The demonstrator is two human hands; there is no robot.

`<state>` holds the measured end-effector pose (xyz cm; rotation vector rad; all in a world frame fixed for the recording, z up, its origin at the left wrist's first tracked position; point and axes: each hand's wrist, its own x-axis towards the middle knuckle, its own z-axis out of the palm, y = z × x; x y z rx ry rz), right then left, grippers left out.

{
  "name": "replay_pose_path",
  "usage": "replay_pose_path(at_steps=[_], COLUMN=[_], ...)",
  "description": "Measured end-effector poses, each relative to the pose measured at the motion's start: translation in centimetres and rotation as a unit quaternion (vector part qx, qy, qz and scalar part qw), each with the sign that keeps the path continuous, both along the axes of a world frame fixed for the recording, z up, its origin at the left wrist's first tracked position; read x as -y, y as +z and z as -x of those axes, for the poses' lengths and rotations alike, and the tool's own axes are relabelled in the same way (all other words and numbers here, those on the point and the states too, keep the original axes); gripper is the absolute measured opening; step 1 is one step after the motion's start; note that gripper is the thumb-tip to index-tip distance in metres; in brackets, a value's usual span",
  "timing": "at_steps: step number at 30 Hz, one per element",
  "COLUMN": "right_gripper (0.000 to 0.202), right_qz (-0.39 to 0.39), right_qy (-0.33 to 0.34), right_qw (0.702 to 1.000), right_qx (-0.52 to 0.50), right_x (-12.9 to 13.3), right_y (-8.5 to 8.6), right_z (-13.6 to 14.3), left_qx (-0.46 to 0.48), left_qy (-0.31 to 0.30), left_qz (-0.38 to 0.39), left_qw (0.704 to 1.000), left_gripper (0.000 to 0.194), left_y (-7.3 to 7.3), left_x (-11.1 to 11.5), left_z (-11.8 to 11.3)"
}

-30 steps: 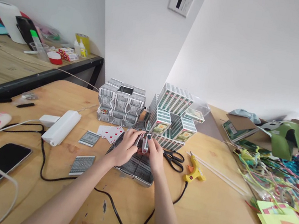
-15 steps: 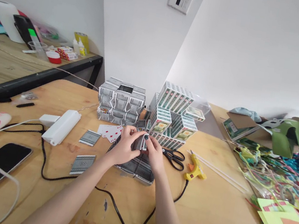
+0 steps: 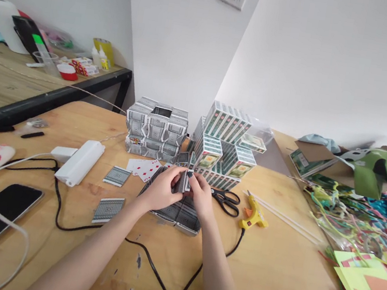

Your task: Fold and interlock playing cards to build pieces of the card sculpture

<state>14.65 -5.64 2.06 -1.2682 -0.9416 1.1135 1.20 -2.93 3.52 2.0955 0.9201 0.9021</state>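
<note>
While the left hand (image 3: 164,188) and right hand (image 3: 200,196) pinch a playing-card piece (image 3: 181,184) near the frame's centre, a card-covered structure (image 3: 187,216) lies beneath them — black scissors (image 3: 220,197) and yellow glue gun (image 3: 254,216) rightward.

Below the left hand (image 3: 163,188) and right hand (image 3: 200,195) lies a card panel (image 3: 187,216). Beyond them stand a card structure (image 3: 157,128), left, and stacked boxes (image 3: 209,160), right. Scissors (image 3: 221,200) lie beside the right hand.
</note>
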Motion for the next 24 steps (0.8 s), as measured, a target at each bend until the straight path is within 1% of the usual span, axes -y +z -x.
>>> replay_pose_path(at_steps=[3,8,14,18,20,24], right_gripper=[0.035,0.036,0.036,0.030,0.028,0.031], right_qz=[-0.003,0.000,-0.006,-0.025,-0.036,-0.038], right_qy=[-0.001,0.001,0.007,0.001,0.011,0.034], right_qw=[1.000,0.999,0.998,0.998,0.998,0.999], right_qx=[0.010,0.045,0.057,0.063,0.055,0.008], right_x=[0.02,0.06,-0.01,0.00,0.02,0.10], right_y=[0.09,0.15,-0.04,0.12,0.31,0.58], right_z=[0.03,0.07,0.02,0.09,0.17,0.31], left_qx=[0.006,0.005,-0.018,-0.010,-0.002,0.007], left_qy=[0.003,-0.003,-0.002,-0.012,-0.015,-0.013], left_qz=[0.008,0.043,0.022,0.027,0.027,0.017], left_qw=[1.000,0.999,1.000,1.000,1.000,1.000], left_gripper=[0.053,0.053,0.055,0.058,0.060,0.063], left_y=[-0.06,-0.12,-0.23,-0.37,-0.39,-0.34], left_x=[0.00,0.04,-0.04,-0.07,-0.04,0.04], left_z=[-0.02,-0.04,0.02,0.01,-0.01,-0.04])
